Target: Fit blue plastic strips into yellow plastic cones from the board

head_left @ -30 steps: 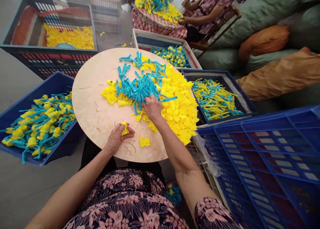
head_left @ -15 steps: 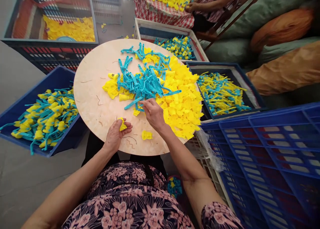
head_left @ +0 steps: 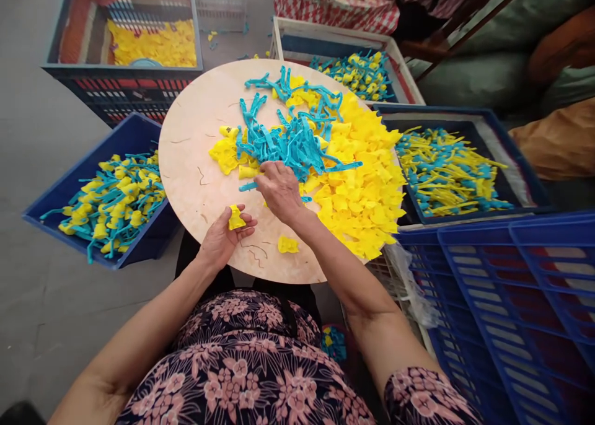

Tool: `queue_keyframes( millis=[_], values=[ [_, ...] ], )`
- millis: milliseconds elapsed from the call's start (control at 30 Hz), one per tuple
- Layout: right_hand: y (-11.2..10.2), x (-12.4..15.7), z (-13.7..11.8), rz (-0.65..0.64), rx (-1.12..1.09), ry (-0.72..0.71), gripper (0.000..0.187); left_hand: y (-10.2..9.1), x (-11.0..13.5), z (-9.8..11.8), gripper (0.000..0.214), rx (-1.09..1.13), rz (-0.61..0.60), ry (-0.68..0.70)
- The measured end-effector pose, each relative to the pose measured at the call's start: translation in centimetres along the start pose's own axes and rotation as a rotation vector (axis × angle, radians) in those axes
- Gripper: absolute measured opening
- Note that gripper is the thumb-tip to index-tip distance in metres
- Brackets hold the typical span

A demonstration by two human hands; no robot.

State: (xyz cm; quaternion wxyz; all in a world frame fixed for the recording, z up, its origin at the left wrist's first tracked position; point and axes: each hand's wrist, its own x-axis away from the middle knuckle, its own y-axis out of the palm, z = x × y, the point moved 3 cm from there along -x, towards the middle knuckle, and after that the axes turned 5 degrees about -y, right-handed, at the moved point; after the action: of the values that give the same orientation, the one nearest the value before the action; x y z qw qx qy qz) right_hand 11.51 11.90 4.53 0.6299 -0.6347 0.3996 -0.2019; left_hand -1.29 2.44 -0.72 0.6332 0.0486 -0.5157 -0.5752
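Observation:
My left hand (head_left: 229, 234) is over the near left of a round pale table (head_left: 186, 115), its thumb and fingers closed on a small yellow bell-shaped plastic piece (head_left: 236, 218). My right hand (head_left: 281, 192) is bent over the table's middle, fingers pinched. From under its fingertips a blue plastic strip (head_left: 247, 188) pokes out to the left; the rest is hidden by the hand. Just beyond lies a heap of blue strips (head_left: 292, 143). A big pile of yellow pieces (head_left: 362, 189) covers the table's right side. One loose yellow piece (head_left: 288, 245) lies between my forearms.
A blue crate (head_left: 134, 251) of joined blue-yellow pieces stands at left. Behind it is a dark crate (head_left: 125, 72) with yellow pieces. Two more filled crates, one white-rimmed (head_left: 344, 30) and one dark (head_left: 483, 211), stand beyond and right. Tall blue crates (head_left: 488, 289) rise near my right arm.
The view has shifted, so the table appears farther right. My right hand has moved left across the table, and the blue strip's end with it. My left hand still holds the yellow piece.

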Motion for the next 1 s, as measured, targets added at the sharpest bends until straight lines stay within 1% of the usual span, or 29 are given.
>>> queue_keyframes(
  millis=[67, 133, 200, 267, 367, 467, 600, 667, 700, 800, 900, 1000],
  values=[
    [-1.5, 1.4, -1.2, 0.068, -0.064, -0.018, 0.015, 0.1, 0.1, 0.3, 0.029, 0.003, -0.021, 0.044],
    [-2.3, 3.2, -2.8, 0.071, -0.167, 0.024, 0.019, 0.2, 0.1, 0.6, 0.029, -0.011, -0.031, 0.118],
    [-2.4, 4.9, -4.4, 0.057, -0.307, 0.098, 0.025, 0.4, 0.2, 0.7, 0.030, -0.035, -0.023, 0.190],
    [-2.1, 6.3, -5.9, 0.085, -0.433, 0.158, 0.027, 0.7, 0.5, 0.6, 0.030, -0.044, -0.020, 0.231],
    [-1.4, 7.4, -7.4, 0.126, -0.554, 0.222, 0.027, 1.2, 1.0, 0.5, 0.029, -0.027, -0.047, 0.264],
    [-0.5, 7.7, -7.8, 0.070, -0.624, 0.291, 0.024, 1.6, 1.4, 0.5, 0.032, -0.071, -0.069, 0.299],
    [0.2, 7.9, -7.7, -0.082, -0.724, 0.333, 0.022, 1.7, 1.6, 0.3, 0.036, -0.122, -0.066, 0.305],
    [0.2, 8.1, -7.7, -0.125, -0.781, 0.349, 0.023, 1.6, 1.6, 0.2, 0.036, -0.126, -0.063, 0.315],
    [0.1, 8.2, -7.7, -0.114, -0.788, 0.360, 0.023, 1.6, 1.6, 0.1, 0.036, -0.131, -0.063, 0.326],
    [-0.5, 8.4, -7.7, -0.015, -0.719, 0.361, 0.022, 1.6, 1.6, 0.0, 0.036, -0.136, -0.076, 0.353],
    [-0.6, 8.5, -8.1, 0.043, -0.653, 0.299, 0.022, 1.7, 1.7, 0.0, 0.034, -0.115, -0.098, 0.362],
    [-0.2, 8.7, -8.4, 0.071, -0.609, 0.253, 0.023, 1.8, 1.7, 0.0, 0.034, -0.124, -0.086, 0.379]
  ],
)
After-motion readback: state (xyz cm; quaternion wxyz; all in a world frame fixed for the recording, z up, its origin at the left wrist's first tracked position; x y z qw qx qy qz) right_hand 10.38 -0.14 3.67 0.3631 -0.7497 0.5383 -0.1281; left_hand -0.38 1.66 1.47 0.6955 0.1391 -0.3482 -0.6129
